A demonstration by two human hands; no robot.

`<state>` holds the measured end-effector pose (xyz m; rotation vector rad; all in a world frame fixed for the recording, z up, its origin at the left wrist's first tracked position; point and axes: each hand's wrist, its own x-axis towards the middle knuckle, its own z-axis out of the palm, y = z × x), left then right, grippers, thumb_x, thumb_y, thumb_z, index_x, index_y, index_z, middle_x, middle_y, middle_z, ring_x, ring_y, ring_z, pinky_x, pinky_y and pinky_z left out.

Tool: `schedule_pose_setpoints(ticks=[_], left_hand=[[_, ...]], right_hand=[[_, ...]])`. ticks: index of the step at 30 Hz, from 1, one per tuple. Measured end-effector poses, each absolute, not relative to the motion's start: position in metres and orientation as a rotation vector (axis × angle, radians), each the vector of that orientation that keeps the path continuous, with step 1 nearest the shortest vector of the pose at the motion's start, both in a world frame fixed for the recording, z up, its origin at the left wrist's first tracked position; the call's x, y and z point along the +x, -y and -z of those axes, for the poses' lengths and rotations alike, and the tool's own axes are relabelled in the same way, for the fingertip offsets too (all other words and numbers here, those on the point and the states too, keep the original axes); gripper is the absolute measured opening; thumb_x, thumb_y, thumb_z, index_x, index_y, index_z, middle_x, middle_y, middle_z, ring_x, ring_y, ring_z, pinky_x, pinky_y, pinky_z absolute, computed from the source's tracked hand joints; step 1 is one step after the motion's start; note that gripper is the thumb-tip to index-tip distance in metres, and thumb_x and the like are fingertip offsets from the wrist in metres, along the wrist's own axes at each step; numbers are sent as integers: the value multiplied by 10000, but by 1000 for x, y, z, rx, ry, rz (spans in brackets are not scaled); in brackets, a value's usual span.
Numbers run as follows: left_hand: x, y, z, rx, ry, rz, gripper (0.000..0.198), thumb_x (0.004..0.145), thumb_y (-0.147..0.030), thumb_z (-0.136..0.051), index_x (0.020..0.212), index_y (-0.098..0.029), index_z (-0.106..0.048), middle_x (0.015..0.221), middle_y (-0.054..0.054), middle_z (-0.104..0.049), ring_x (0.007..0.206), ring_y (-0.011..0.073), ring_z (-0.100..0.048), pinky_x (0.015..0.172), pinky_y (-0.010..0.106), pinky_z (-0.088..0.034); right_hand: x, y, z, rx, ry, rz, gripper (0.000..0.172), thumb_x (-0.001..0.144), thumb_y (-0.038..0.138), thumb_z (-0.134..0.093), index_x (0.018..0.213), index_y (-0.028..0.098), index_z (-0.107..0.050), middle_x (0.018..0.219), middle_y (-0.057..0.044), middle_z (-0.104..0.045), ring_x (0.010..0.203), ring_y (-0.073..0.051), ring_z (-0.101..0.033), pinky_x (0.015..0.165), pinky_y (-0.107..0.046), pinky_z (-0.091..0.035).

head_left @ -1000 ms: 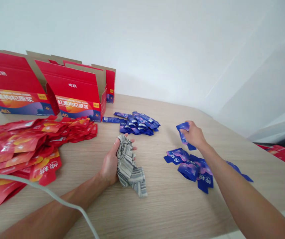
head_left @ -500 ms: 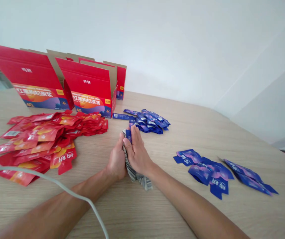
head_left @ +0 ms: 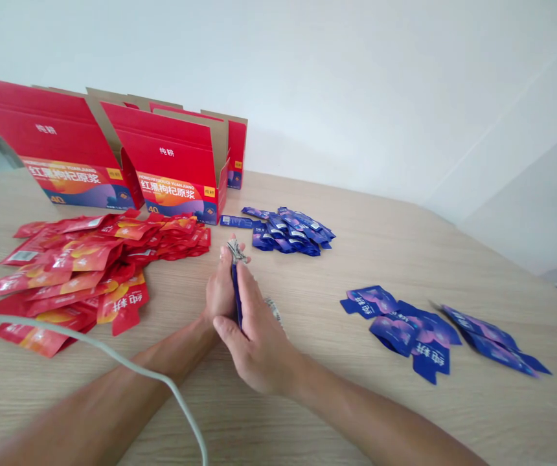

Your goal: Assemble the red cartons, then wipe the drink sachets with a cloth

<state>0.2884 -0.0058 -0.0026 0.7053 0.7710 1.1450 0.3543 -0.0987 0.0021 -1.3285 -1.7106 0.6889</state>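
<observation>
Palm to palm over the table's middle, my left hand (head_left: pixel 220 291) and my right hand (head_left: pixel 256 336) press a blue sachet (head_left: pixel 236 291) between them. A grey striped cloth (head_left: pixel 237 251) bunches out at the fingertips, and another part of it shows behind my right hand. Much of the sachet and cloth is hidden by the hands. Just beyond lies a pile of blue sachets (head_left: pixel 293 232). A large heap of red sachets (head_left: pixel 79 259) spreads to the left, and several blue sachets (head_left: pixel 405 327) lie to the right.
Open red boxes (head_left: pixel 171 162) stand at the back left, several of them in rows. A pale cable (head_left: pixel 127 366) crosses the lower left above my left forearm. Behind the wooden table (head_left: pixel 307 414) is a white wall.
My right hand has slid back toward me along the sachet. The cloth, earlier hanging below the hands, now shows at the fingertips. My left hand has shifted slightly left.
</observation>
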Motion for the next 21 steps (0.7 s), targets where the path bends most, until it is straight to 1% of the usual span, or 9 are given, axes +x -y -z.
schedule_pose_setpoints(ticks=[2, 4, 7, 9, 11, 14, 15, 17, 21], left_hand=[[287, 2, -7, 636, -792, -1134, 492, 1088, -537, -508, 1482, -285, -660, 1326, 83, -767, 958, 217, -771, 838, 342, -650], [286, 1, -17, 502, -771, -1090, 515, 1115, -509, -430, 1462, -212, -668, 1161, 98, -807, 809, 196, -762, 754, 320, -643], [286, 6, -25, 347, -633, -904, 643, 1102, -567, -374, 1407, -97, -687, 1009, 148, -816, 844, 281, -789, 796, 412, -661], [286, 11, -27, 313, -551, -782, 701, 1081, -618, -365, 1404, -87, -689, 1037, 176, -819, 957, 353, -797, 875, 507, -658], [286, 16, -28, 304, -524, -740, 703, 1083, -619, -335, 1417, -112, -688, 1097, 179, -819, 1040, 371, -788, 924, 541, -647], [287, 21, -31, 301, -543, -761, 688, 1095, -602, -318, 1421, -125, -692, 1150, 170, -814, 1102, 355, -777, 977, 519, -635], [288, 23, -31, 297, -546, -776, 677, 1098, -597, -328, 1419, -127, -694, 1158, 163, -813, 1118, 347, -774, 994, 505, -629], [289, 26, -31, 291, -528, -812, 645, 1104, -586, -352, 1422, -143, -696, 1176, 144, -812, 1153, 332, -764, 1026, 481, -615], [295, 30, -20, 342, -428, -930, 529, 1102, -543, -458, 1468, -227, -673, 1253, 81, -798, 1232, 276, -732, 1090, 419, -576]], right_hand=[[358, 101, -11, -1242, 1736, -682, 859, 983, 204, -519, 1759, 192, -152, 1832, -69, -161, 1700, -252, -131, 1393, -518, -156], [366, 97, -22, -1129, 1662, -697, 821, 961, 190, -523, 1737, 276, -268, 1791, -13, -314, 1667, -243, -273, 1378, -510, -247], [382, 83, -29, -1048, 1386, -784, 768, 983, 298, -573, 1709, 330, -325, 1637, -27, -568, 1523, -285, -532, 1246, -558, -483], [390, 74, -25, -1121, 1292, -760, 714, 983, 360, -609, 1667, 309, -410, 1525, -62, -668, 1444, -312, -609, 1184, -586, -532], [393, 69, -17, -1282, 1357, -586, 619, 960, 395, -659, 1560, 270, -566, 1551, -102, -635, 1481, -332, -563, 1251, -608, -444], [392, 68, -7, -1458, 1544, -291, 594, 976, 491, -667, 1493, 203, -631, 1760, -152, -347, 1647, -351, -302, 1350, -601, -241], [390, 68, -5, -1482, 1587, -257, 635, 1008, 542, -619, 1537, 191, -587, 1794, -154, -263, 1679, -350, -208, 1358, -614, -190], [387, 68, -4, -1510, 1649, -285, 741, 1058, 630, -499, 1646, 183, -438, 1811, -164, -209, 1700, -341, -111, 1356, -652, -116], [378, 68, -5, -1513, 1701, -411, 883, 1080, 714, -340, 1737, 143, -185, 1802, -207, -213, 1698, -333, -128, 1354, -659, -88]])
